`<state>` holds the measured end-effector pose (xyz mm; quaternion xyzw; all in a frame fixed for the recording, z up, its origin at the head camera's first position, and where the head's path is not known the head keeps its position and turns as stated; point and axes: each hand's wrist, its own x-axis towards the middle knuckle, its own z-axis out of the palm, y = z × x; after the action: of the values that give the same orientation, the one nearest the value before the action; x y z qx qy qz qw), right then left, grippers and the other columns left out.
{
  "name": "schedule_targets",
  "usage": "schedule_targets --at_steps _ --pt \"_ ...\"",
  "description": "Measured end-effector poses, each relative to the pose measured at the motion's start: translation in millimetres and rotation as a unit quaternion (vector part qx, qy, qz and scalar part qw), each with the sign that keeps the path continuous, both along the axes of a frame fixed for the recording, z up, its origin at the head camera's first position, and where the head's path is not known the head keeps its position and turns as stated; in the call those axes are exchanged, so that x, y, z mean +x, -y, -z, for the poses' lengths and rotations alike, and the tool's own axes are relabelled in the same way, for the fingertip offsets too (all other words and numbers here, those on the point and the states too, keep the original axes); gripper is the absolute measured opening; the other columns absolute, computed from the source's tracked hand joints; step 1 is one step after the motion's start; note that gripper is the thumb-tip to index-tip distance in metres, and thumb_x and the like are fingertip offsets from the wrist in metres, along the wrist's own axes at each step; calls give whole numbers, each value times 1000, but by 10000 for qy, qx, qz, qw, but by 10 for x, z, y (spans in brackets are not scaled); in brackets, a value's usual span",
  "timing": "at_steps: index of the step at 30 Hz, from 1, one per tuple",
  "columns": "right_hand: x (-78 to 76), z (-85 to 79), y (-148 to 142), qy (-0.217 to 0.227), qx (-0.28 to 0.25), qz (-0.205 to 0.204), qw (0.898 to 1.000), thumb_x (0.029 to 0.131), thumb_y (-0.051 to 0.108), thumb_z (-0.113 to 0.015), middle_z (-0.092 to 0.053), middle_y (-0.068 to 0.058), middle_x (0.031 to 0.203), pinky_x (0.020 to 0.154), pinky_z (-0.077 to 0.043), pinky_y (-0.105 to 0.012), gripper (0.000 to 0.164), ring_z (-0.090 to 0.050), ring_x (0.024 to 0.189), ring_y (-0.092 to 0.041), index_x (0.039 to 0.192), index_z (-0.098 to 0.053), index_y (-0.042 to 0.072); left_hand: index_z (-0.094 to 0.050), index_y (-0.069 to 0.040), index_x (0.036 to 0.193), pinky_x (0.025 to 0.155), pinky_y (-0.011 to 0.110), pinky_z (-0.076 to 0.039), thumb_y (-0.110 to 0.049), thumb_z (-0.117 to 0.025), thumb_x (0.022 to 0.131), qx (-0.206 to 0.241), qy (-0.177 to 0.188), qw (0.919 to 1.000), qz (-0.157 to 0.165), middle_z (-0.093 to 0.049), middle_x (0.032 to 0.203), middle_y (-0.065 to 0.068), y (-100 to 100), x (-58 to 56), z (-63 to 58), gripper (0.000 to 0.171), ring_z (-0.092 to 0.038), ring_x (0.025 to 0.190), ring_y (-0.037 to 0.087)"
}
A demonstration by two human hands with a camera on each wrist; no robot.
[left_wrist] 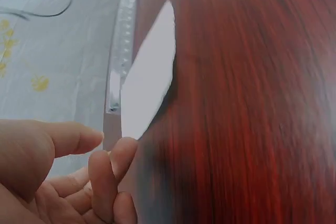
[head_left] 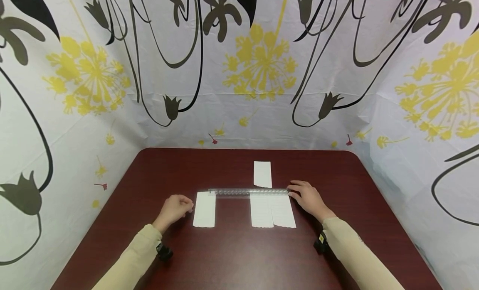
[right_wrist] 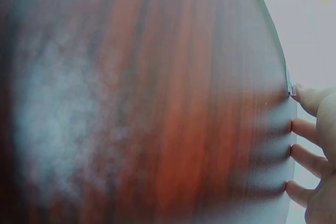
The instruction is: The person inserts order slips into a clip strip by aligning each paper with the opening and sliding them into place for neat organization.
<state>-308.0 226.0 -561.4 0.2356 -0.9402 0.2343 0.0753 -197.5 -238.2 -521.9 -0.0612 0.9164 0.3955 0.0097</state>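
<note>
A clear ruler (head_left: 239,192) lies crosswise on the table, over the top edges of several white paper pieces. My left hand (head_left: 175,209) is just beside the left edge of the left paper piece (head_left: 204,211), its fingers loosely bent. In the left wrist view, a fingertip (left_wrist: 126,148) is at the paper's near corner; whether it touches cannot be told. The thumb (left_wrist: 86,139) stands apart from it. My right hand (head_left: 307,198) has its thumb at the ruler's right end, and its spread fingertips (right_wrist: 296,125) rest on the table.
Two paper pieces (head_left: 262,213) (head_left: 283,213) lie side by side below the ruler's right half. A separate white piece (head_left: 262,173) lies above the ruler. The dark red table (head_left: 232,256) meets a flower-printed cloth (head_left: 239,128) at its far edge and sides.
</note>
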Motion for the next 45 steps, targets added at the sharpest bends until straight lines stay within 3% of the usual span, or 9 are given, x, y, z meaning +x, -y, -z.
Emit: schedule_targets --at_steps 3,5,9,14,18,24,29,39,45 --pt "-1 4 3 -7 9 -3 10000 97 22 -63 -57 -19 141 105 -41 -65 32 -49 133 -42 125 -68 8 -73 -4 97 62 28 -52 -14 -69 90 -517 -573 9970 116 -74 82 7 18 -11 21 14 -65 69 13" --pt "0 4 5 3 14 0 10000 97 22 -63 -57 -18 142 105 -41 -65 32 -49 133 -42 125 -68 9 -73 -7 99 67 30 -53 -15 -70 90 -958 -991 9900 295 -74 85 5 20 -14 26 13 -64 74 13" --pt "1 0 2 -6 22 4 10000 97 22 -63 -57 -19 141 104 -41 -66 31 -49 132 -42 125 -68 9 -72 -10 112 83 41 -55 -21 -73 89 -1804 -1656 9626 1160 -74 103 3 7 0 19 25 -66 94 20" --pt "9 0 -1 -89 25 -9 10000 96 21 -64 -57 -20 140 102 -40 -68 30 -49 131 -44 124 -69 9 -60 -13 135 105 52 -46 -35 -71 90 -2380 -1756 9233 2451 -63 135 7 -32 49 47 51 -57 126 28" --pt "8 7 2 -80 37 -10 10000 97 21 -63 -57 -20 141 103 -40 -67 31 -49 132 -44 124 -68 8 -53 -12 143 110 54 -41 -40 -68 91 -2581 -1717 9066 2863 -55 146 9 -51 76 112 60 -51 136 30" --pt "-1 4 7 5 47 15 10000 97 22 -63 -57 -18 142 104 -41 -65 32 -48 133 -42 125 -68 9 -54 -7 141 110 54 -41 -38 -71 89 -2666 -1881 8968 2988 -56 145 11 -49 83 168 63 -51 135 32" --pt "-4 6 12 11 90 51 9999 97 22 -63 -56 -18 142 105 -40 -66 32 -48 134 -42 126 -68 9 -55 -9 140 109 52 -41 -40 -69 90 -2842 -1859 8896 3055 -56 146 9 -44 79 209 61 -51 136 31" --pt "-2 10 7 -94 48 38 9999 97 21 -63 -57 -19 141 103 -40 -67 31 -48 132 -43 125 -68 9 -55 -9 141 110 52 -41 -39 -67 92 -2837 -1896 8865 3124 -55 147 10 -78 95 189 58 -51 136 31" --pt "-8 -4 9 6 89 54 9999 97 23 -62 -56 -19 142 104 -41 -65 32 -48 133 -43 125 -68 9 -55 -9 141 110 53 -41 -37 -67 92 -2770 -1817 8902 3127 -54 147 10 -95 95 189 57 -50 137 32"
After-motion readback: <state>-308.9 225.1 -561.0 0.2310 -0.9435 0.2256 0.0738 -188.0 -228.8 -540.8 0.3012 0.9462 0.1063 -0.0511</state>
